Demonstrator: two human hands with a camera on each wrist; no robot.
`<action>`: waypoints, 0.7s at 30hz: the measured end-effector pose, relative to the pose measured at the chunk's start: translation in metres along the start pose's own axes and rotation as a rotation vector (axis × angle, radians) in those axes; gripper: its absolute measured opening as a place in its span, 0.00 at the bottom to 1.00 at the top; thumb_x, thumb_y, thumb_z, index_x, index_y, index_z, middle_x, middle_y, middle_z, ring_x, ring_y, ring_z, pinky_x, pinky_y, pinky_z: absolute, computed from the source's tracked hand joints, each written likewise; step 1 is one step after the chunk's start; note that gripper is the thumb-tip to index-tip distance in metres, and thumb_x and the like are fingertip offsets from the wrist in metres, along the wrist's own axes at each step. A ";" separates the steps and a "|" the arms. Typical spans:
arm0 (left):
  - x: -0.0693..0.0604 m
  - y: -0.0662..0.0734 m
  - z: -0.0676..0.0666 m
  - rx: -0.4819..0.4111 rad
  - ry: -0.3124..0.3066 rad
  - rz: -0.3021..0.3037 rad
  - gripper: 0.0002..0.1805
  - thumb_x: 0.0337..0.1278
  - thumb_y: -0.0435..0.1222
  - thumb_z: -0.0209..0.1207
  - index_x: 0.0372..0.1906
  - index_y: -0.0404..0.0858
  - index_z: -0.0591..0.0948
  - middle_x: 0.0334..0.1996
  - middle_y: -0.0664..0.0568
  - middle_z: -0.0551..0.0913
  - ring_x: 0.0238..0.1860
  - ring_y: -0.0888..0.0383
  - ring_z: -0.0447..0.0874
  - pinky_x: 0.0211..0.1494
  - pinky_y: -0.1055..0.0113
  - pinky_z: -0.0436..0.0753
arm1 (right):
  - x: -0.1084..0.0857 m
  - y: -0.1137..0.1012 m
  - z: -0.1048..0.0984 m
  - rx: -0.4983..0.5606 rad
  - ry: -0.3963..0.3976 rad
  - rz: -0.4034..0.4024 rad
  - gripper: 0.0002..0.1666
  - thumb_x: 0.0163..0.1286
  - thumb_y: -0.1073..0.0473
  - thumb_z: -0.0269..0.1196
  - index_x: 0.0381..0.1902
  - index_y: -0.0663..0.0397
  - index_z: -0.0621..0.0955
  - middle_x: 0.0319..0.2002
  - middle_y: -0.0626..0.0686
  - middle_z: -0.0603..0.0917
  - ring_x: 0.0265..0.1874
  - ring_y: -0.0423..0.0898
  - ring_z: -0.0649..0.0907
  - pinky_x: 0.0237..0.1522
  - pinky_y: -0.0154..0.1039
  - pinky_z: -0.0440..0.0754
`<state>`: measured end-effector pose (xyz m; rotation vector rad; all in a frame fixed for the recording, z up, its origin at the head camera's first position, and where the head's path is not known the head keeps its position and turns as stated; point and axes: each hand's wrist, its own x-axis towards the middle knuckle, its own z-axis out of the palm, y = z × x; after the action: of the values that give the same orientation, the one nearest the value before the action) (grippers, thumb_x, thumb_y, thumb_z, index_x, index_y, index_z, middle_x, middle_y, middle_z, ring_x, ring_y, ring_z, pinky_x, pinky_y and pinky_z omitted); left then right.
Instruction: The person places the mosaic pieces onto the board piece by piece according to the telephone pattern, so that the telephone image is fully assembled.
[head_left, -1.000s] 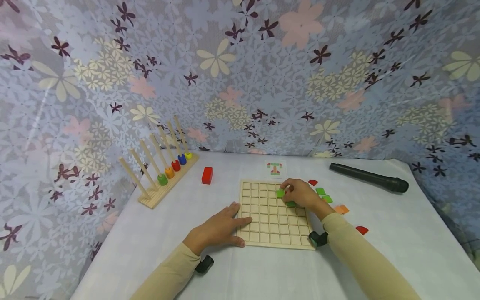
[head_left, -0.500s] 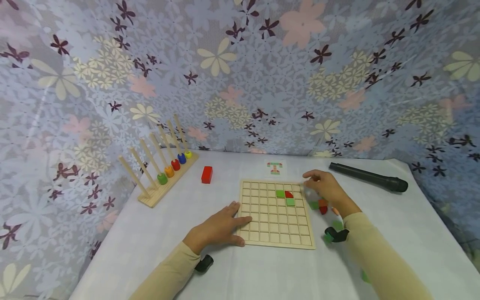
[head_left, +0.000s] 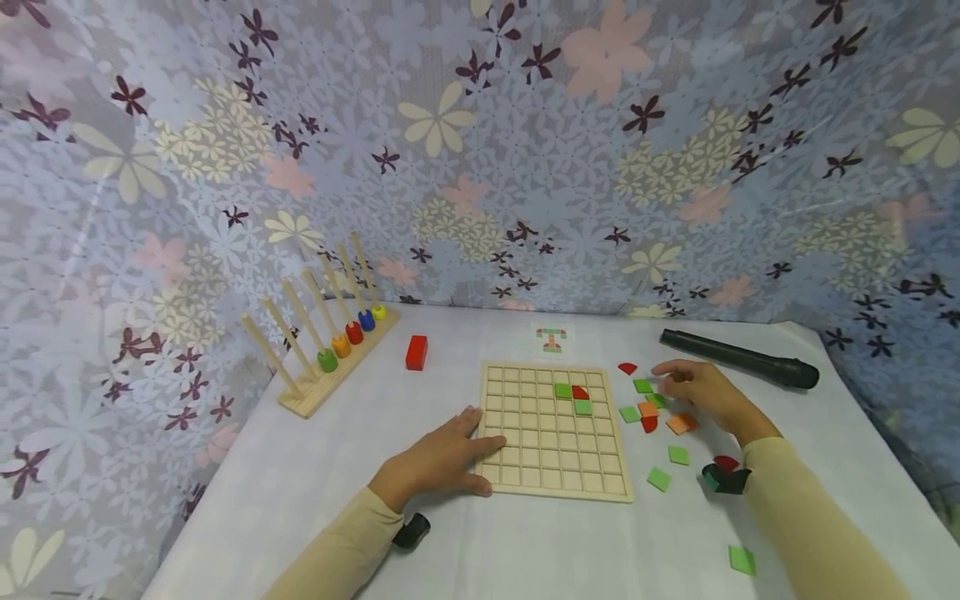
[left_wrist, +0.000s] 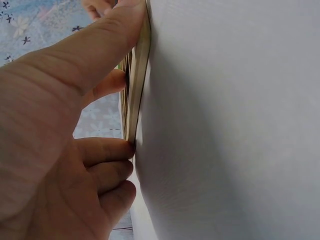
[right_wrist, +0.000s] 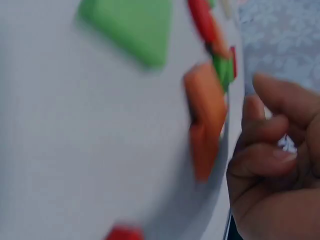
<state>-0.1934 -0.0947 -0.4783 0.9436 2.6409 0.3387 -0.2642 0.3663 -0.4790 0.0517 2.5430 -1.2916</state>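
Observation:
A wooden grid board [head_left: 528,433] lies on the white-covered table. Two green square tiles [head_left: 563,391] and a red quarter-circle tile [head_left: 580,392] sit in its cells near the upper right. My left hand [head_left: 435,454] rests at the board's left edge with spread fingers, one reaching over the grid; the left wrist view shows the fingertips touching the board's side [left_wrist: 137,95]. To the right of the board, my right hand [head_left: 708,396] is above loose tiles, near a green tile [head_left: 643,386] and orange tiles [head_left: 682,423]. Its fingers are loosely bent, and no tile shows between them.
Behind the board lies a pattern card [head_left: 552,340]. A black microphone [head_left: 738,358] is at the back right. On the left are a red block [head_left: 416,352] and a peg stand [head_left: 337,371] with coloured rings. More green tiles [head_left: 742,560] lie towards the front right.
My right hand has moved off the board to the right, over the loose tiles, uncovering the green and red tiles in the grid. The left hand has stayed in place.

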 end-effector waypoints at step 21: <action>0.001 -0.002 0.004 0.002 0.012 0.006 0.43 0.54 0.58 0.69 0.76 0.59 0.70 0.81 0.40 0.53 0.82 0.46 0.48 0.79 0.52 0.61 | -0.002 0.022 0.003 -0.217 -0.045 -0.059 0.29 0.66 0.50 0.72 0.60 0.60 0.81 0.41 0.53 0.79 0.39 0.49 0.75 0.39 0.41 0.75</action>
<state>-0.1936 -0.0950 -0.4823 0.9534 2.6499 0.3448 -0.2577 0.3774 -0.4973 -0.0964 2.6466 -1.0173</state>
